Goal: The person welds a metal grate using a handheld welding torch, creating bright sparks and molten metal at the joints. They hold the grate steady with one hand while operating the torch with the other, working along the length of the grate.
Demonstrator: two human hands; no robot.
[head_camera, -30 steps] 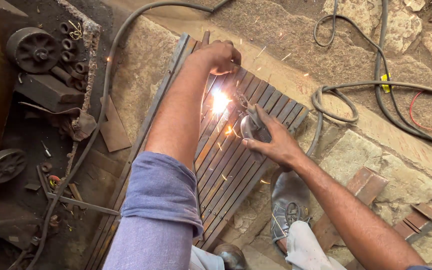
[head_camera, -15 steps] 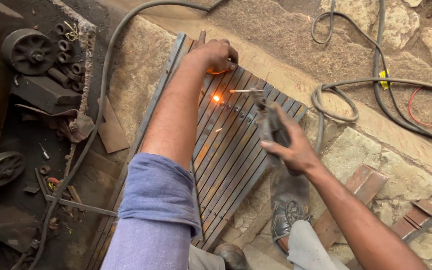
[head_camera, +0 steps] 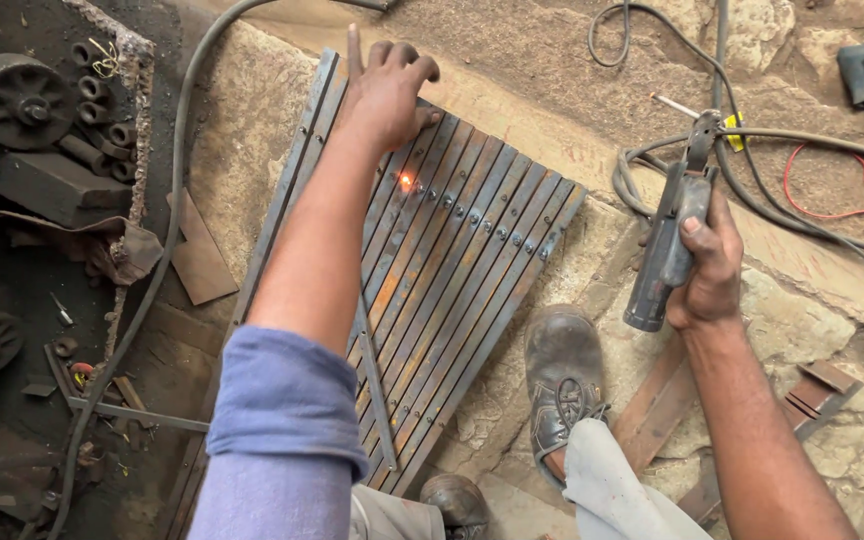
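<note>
Far to the left of both grips, pulleys (head_camera: 14, 100) and short pipe pieces (head_camera: 102, 110) lie in a dark pit, untouched, and a thick hose (head_camera: 167, 250) runs down beside them. The left hand (head_camera: 387, 90) is pressed on the upper end of the metal slat panel (head_camera: 462, 270), fingers curled over the bars, nothing enclosed in the grip. Just below and to the right of that grip a weld spot (head_camera: 406, 181) glows orange; a burn could be caused if the bare hand or forearm were slid onto it, since the metal near the fingers is judged to be hot. The panel is laid slanted on stone, and a shift might be caused if the pressing weight were eased. Below the right grip a worn boot (head_camera: 562, 385) is planted by the panel's lower edge, where hot spatter could land. The right hand (head_camera: 707, 265) is clenched around the electrode holder (head_camera: 667, 245), held upright and well apart from the panel, its cables (head_camera: 802, 140) trailing up and to the right of the grip; a stray arc could be struck if the tip were brushed against the bars or cables. Against the earlier frames, the bright arc and sparks are gone, only a fading glow is left, and the holder has been lifted off the panel and drawn away rightward.
</note>
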